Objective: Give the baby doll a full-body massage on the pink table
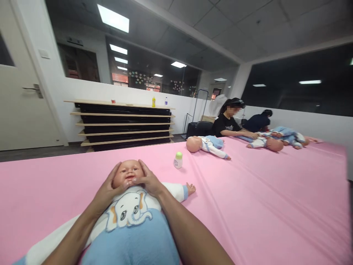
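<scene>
A baby doll lies on its back in front of me, in a white and blue outfit with an elephant on the chest. My left hand cups one side of the doll's head, its thumb by the chin. On the other side my right hand presses its palm to the cheek, thumb near the mouth. Both hands are closed around the head between them. Just beyond, to the right, stands a small white bottle with a green cap.
A pink cover spreads over the table, with creases at right. Another doll lies farther back. At the far right, a person in black handles a doll; a second person bends behind. Stacked boards stand by the wall.
</scene>
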Demonstrator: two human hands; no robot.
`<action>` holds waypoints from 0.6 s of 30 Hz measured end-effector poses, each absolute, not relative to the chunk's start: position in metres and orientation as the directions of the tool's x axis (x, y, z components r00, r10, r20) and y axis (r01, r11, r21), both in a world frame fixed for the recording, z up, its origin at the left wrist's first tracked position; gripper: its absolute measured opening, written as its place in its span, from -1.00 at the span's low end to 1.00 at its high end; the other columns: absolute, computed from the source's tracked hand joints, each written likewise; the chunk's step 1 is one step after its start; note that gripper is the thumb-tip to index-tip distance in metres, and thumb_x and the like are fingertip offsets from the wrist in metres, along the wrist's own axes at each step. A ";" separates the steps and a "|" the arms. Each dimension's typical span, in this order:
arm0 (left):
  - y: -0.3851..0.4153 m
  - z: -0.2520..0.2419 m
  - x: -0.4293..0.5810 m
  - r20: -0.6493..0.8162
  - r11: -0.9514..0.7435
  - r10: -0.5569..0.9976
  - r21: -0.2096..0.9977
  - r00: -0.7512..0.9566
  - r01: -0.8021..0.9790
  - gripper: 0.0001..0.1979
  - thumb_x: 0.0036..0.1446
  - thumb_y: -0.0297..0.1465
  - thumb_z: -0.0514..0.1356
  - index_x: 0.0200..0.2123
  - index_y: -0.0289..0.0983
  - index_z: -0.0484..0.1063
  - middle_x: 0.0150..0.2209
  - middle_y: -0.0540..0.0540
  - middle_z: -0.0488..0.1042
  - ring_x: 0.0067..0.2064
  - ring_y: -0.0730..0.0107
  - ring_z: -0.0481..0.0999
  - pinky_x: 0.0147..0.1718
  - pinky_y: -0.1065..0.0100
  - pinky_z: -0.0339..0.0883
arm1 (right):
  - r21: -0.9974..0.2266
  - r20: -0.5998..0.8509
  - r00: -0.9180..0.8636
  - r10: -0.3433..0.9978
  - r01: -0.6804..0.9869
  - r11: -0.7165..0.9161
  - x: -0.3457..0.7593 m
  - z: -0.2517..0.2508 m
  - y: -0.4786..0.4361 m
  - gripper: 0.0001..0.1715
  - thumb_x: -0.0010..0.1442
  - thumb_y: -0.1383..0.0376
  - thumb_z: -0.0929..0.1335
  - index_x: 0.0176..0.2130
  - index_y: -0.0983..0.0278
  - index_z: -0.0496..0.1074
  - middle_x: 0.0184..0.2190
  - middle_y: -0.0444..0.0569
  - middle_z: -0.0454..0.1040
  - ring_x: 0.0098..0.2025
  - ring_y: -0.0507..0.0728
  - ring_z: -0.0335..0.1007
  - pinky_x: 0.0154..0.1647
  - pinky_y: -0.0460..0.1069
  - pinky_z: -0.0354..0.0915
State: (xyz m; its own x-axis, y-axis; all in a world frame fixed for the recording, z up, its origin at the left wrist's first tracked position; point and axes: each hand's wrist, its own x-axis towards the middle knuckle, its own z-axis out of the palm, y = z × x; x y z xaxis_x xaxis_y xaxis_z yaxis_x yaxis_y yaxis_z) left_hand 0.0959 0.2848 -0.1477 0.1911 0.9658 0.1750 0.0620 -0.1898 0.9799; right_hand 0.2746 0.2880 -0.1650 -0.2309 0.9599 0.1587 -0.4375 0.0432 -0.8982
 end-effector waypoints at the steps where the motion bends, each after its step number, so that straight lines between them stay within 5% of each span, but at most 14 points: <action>1: 0.288 -0.150 0.096 0.195 -0.208 0.963 0.977 0.186 0.052 -0.01 -0.12 -0.05 0.33 0.34 -0.12 -0.02 0.35 -0.14 0.04 0.35 0.04 0.12 0.34 0.03 0.02 | -0.885 0.161 -0.231 0.960 -0.464 0.037 0.274 -0.165 0.288 0.24 -0.18 0.38 0.53 0.35 0.10 -0.03 0.29 -0.02 0.15 0.21 0.23 0.23 0.25 0.17 0.16; 7: 0.291 -0.155 0.092 0.197 -0.213 0.957 0.976 0.213 0.052 0.09 -0.19 -0.13 0.40 0.36 -0.12 -0.09 0.36 -0.16 0.01 0.34 0.05 0.14 0.31 0.04 0.10 | -0.887 0.177 -0.226 0.958 -0.459 0.056 0.274 -0.160 0.280 0.26 -0.20 0.39 0.55 0.35 0.15 -0.02 0.31 0.00 0.10 0.25 0.26 0.18 0.26 0.14 0.16; 14: 0.275 -0.140 0.094 0.149 -0.130 0.952 0.988 0.268 -0.086 -0.03 -0.09 -0.18 0.35 0.34 -0.04 -0.06 0.35 -0.09 0.05 0.32 0.11 0.19 0.30 0.08 0.12 | -0.831 0.163 -0.283 0.945 -0.556 -0.023 0.274 -0.153 0.275 0.28 -0.18 0.40 0.55 0.37 0.15 -0.06 0.32 0.05 0.09 0.25 0.26 0.20 0.27 0.15 0.14; 18: 0.276 -0.138 0.094 0.141 -0.083 0.944 0.977 0.300 -0.198 -0.05 0.00 -0.04 0.24 0.37 -0.15 -0.12 0.34 -0.20 0.05 0.30 0.08 0.22 0.29 0.07 0.13 | -0.800 0.164 -0.270 0.949 -0.600 -0.033 0.273 -0.153 0.277 0.20 -0.15 0.38 0.52 0.35 0.20 -0.01 0.29 0.06 0.14 0.26 0.25 0.17 0.29 0.14 0.11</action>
State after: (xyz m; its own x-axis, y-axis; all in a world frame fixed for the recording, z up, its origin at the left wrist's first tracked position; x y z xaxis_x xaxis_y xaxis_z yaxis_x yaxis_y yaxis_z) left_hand 0.0944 0.2760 -0.1384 0.2999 0.9435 0.1407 -0.1983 -0.0826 0.9767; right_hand 0.2734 0.2768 -0.1532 -0.2702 0.9487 0.1639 -0.5997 -0.0327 -0.7996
